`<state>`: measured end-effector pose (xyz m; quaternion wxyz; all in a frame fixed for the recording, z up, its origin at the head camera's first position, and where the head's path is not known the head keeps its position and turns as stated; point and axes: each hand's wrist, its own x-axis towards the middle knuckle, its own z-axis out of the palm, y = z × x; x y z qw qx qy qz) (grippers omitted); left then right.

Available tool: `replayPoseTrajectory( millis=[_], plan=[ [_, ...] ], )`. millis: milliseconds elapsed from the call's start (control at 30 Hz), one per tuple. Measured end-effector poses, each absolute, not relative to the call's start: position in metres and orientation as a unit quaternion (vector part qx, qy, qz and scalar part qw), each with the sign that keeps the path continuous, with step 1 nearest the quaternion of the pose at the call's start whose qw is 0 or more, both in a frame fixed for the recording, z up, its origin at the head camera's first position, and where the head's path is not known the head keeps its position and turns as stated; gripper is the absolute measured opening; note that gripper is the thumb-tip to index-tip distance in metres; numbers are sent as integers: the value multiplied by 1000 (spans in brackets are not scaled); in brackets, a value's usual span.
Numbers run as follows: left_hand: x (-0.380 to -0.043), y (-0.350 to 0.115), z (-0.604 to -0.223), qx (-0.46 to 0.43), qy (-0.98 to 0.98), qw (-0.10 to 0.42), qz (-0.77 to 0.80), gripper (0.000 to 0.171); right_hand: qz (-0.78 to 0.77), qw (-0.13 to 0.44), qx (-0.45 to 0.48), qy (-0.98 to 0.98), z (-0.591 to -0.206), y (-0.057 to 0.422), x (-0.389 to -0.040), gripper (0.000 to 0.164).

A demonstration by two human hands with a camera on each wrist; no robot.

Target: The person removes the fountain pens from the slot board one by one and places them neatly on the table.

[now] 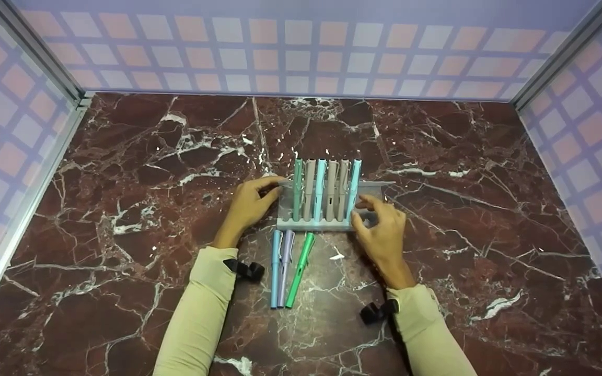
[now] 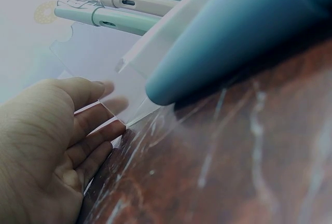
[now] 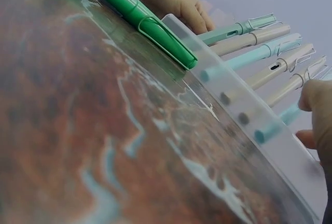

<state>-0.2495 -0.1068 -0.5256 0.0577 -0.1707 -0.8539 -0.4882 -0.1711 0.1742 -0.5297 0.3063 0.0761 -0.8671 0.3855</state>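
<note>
A clear plastic pen stand [image 1: 285,213] holds a row of several capped pens: a dark green pen [image 1: 297,190], taupe ones, a light blue pen [image 1: 320,185] and a blue pen [image 1: 354,183] at the right end. My left hand [image 1: 251,203] grips the stand's left edge; some fingertips show through the plastic in the left wrist view. At the right end, the bent index finger and thumb of my right hand [image 1: 384,230] are at the lower part of the blue pen, tips apart. Before the stand lie a steel-blue pen [image 1: 276,271], a lilac pen [image 1: 285,271] and a bright green pen [image 1: 299,271].
A dark red marbled table [image 1: 489,219] with white veins carries everything. Checked panels [image 1: 301,52] with metal corner rails rise at the back and both sides. A black camera strap [image 1: 246,270] circles each wrist over the sleeves.
</note>
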Motion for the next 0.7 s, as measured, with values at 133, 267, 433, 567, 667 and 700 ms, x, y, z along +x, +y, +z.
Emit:
replayPoseTrajectory(
  millis=[133, 267, 433, 567, 667, 700],
  plan=[
    [-250, -107, -525, -171, -856, 58, -484, 22, 362, 284, 78, -884, -530, 174, -170, 32],
    [-250, -107, -525, -167, -858, 55, -482, 22, 347, 273, 77, -894, -530, 173, -169, 25],
    [-251, -107, -525, -167, -859, 55, -481, 23, 344, 271, 76, -896, -531, 173, -168, 20],
    [-250, -107, -525, -163, -860, 52, -481, 23, 344, 271, 75, -896, -531, 172, -168, 20],
    [-249, -107, -525, -159, -859, 48, -484, 23, 345, 272, 76, -895, -530, 172, -168, 20],
    [-249, -107, -525, -159, -859, 48, -485, 23, 346, 272, 78, -895, -530, 172, -168, 20]
  ],
)
